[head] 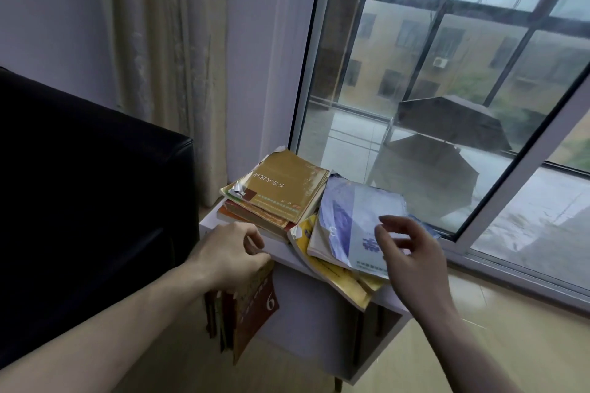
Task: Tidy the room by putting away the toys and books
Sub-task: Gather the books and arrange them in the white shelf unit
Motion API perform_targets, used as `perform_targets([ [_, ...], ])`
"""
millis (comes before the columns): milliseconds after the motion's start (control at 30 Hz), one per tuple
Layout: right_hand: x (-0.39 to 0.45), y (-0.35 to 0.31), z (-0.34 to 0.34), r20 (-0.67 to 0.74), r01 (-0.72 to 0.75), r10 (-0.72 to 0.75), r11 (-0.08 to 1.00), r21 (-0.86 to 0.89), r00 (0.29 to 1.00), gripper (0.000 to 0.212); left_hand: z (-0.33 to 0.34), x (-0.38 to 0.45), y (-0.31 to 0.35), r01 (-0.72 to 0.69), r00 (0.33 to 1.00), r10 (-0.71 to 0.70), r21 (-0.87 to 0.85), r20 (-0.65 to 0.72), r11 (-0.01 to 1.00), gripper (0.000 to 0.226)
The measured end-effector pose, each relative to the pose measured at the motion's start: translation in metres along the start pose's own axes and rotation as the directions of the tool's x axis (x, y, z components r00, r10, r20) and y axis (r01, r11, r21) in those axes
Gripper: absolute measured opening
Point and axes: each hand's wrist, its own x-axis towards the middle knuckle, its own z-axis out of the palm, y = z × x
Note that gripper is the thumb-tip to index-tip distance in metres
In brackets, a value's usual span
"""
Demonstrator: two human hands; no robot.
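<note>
- Books lie in 2 untidy piles on top of a small white shelf unit (287,252) that stands between a black sofa (89,201) and a large window (447,89).
- Left pile (274,198): several worn books stacked flat, topped by a tan-covered book whose corner is torn and curled; the pile sits at the back left of the shelf top, close to the curtain (166,57).
- Right pile: a pale blue and white book (354,217) lies uppermost, over a yellow book (329,268) that overhangs the front edge of the shelf top and sags downward. The 2 piles touch where the blue book meets the left pile.
- Left hand (230,252): fingers curled round the top of a red and tan book (255,306) marked with a 6; the hand grips it upright against the front of the shelf unit, just below the top edge. More book spines stand directly behind it, beside the sofa.
- Right hand (408,249): fingers spread and loosely bent, holding nothing. It is over the near right corner of the blue book; whether the fingertips touch the cover cannot be told.
- Shelf unit: an open compartment shows below the top on the right side; its contents are too dark to make out.
- Floor (479,344): light-coloured, visible to the right of the shelf unit beneath the window sill.
</note>
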Motion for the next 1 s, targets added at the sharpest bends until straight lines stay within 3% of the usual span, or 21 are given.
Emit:
perform_targets([
  [133, 0.016, 0.038, -0.020, -0.069, -0.108, 0.090, 0.940, -0.323, 0.994, 0.050, 0.002, 0.003, 0.000, -0.006, 1.000, 0.006, -0.093, -0.001, 0.996, 0.019],
  [233, 0.019, 0.058, -0.027, -0.016, -0.223, 0.236, 0.891, -0.396, 0.972, 0.070, 0.007, 0.004, 0.005, -0.010, 1.000, 0.011, -0.098, 0.017, 0.995, 0.017],
  [333, 0.014, 0.060, -0.028, 0.046, -0.386, 0.407, 0.891, -0.238, 0.912, 0.076, 0.010, 0.002, 0.011, -0.018, 0.999, 0.021, -0.101, 0.032, 0.995, 0.016],
  [467, 0.015, 0.055, -0.031, 0.098, -0.577, 0.569, 0.808, 0.122, 0.817, 0.053, 0.011, -0.001, 0.016, -0.024, 0.998, 0.029, -0.099, 0.051, 0.995, 0.015],
  [600, 0.018, 0.040, -0.034, 0.163, -0.623, 0.644, 0.593, 0.511, 0.747, 0.012, 0.010, -0.004, 0.017, -0.017, 0.992, 0.032, -0.124, 0.126, 0.992, 0.016],
  [767, -0.002, -0.010, -0.022, 0.320, -0.546, 0.551, 0.313, 0.777, 0.771, 0.008, -0.001, -0.015, 0.029, 0.078, 0.904, 0.122, -0.440, 0.409, 0.894, 0.025],
  [833, -0.011, -0.023, -0.013, 0.340, -0.544, 0.526, 0.299, 0.784, 0.780, 0.011, -0.004, -0.019, 0.038, 0.146, 0.858, 0.176, -0.558, 0.482, 0.817, 0.035],
  [900, -0.020, -0.030, -0.005, 0.333, -0.546, 0.509, 0.354, 0.759, 0.794, 0.014, -0.004, -0.022, 0.046, 0.206, 0.826, 0.223, -0.645, 0.518, 0.736, 0.042],
  [1000, -0.031, -0.030, 0.004, 0.321, -0.545, 0.472, 0.482, 0.686, 0.821, 0.023, 0.000, -0.025, 0.057, 0.250, 0.855, 0.218, -0.742, 0.471, 0.622, 0.048],
])
